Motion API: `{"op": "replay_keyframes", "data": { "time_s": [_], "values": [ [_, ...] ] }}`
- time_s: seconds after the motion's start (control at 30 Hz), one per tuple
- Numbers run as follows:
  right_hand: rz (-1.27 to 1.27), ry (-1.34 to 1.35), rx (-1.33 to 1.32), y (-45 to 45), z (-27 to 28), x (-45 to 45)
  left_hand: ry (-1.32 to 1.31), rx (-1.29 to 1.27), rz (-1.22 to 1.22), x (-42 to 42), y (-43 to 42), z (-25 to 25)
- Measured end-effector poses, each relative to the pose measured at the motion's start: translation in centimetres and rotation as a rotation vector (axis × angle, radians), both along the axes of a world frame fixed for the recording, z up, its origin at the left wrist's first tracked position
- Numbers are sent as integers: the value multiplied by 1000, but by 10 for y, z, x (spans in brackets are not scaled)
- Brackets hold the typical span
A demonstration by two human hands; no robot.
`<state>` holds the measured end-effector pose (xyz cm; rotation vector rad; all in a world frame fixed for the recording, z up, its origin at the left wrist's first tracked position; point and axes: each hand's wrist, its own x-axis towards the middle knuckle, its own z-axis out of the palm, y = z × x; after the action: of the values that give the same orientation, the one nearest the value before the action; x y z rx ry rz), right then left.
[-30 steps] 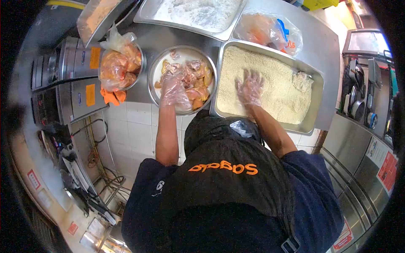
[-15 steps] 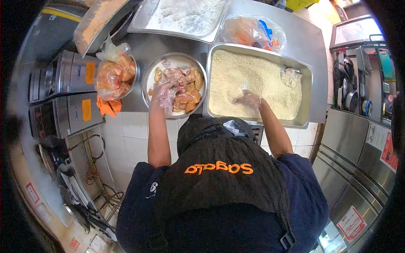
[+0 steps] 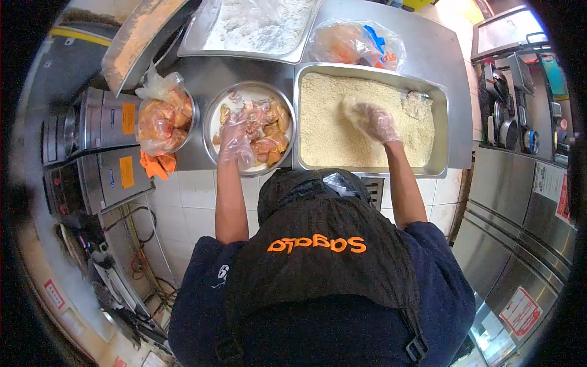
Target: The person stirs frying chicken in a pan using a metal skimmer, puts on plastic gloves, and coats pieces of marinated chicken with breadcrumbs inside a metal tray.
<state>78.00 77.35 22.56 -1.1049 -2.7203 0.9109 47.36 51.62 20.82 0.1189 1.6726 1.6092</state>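
My left hand (image 3: 235,144), in a clear plastic glove, reaches into a round metal bowl (image 3: 291,142). Its fingers are among raw chicken pieces (image 3: 269,125) and are partly hidden by them and the loose glove. Pale liquid or batter shows around the meat. My right hand (image 3: 376,122), also gloved, is over a deep rectangular metal tray (image 3: 441,147) of pale breadcrumbs (image 3: 330,134). Its fingers are curled at a crumb-covered lump (image 3: 354,105) that I cannot make out. A crumb-coated piece (image 3: 418,105) lies by the tray's right wall.
A bag of marinated chicken (image 3: 162,116) stands in a bowl at the left, above an orange cloth (image 3: 158,164). Behind are a tray of white flour (image 3: 251,27), a tilted tray of orange-brown powder (image 3: 137,40) and a clear plastic bag (image 3: 358,44). A steel fridge (image 3: 504,202) stands at right.
My right hand has moved up and away from me within the crumb tray, and its fingers have gone from spread to curled. My left hand stays in the bowl, shifted slightly.
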Motion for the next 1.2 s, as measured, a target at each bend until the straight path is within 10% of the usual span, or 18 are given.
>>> {"op": "replay_keyframes", "data": {
  "time_s": [0.2,0.27,0.33,0.4,0.47,0.57,0.7,0.77,0.93,1.03,1.1,1.2],
  "values": [
    [-343,-624,-166,-16,-8,32,232,-120,-129,-19,-17,-31],
    [134,-846,-448,-24,23,26,84,42,30,-3,-9,7],
    [191,-347,-621,-27,-25,53,-25,62,-22,6,2,42],
    [300,-395,-521,-31,-96,53,-204,97,-88,14,5,58],
    [92,0,-955,-50,-56,13,-208,122,-113,20,3,56],
    [-257,-92,-1277,-57,-95,-30,-223,177,-153,12,-2,43],
    [-20,198,-1164,-46,-73,-16,-242,169,-40,18,3,55],
    [-700,508,-1553,-49,11,-21,-257,124,52,16,-1,46],
    [-532,134,-1582,-39,-17,15,-5,-87,62,-6,-24,-14],
    [-390,5,-1624,-59,-42,2,-218,-141,220,15,0,39],
    [68,62,-923,-74,-37,-22,-353,24,215,19,3,33],
    [-473,294,-1537,-82,-66,-60,-366,158,111,32,6,54]
  ]
}}
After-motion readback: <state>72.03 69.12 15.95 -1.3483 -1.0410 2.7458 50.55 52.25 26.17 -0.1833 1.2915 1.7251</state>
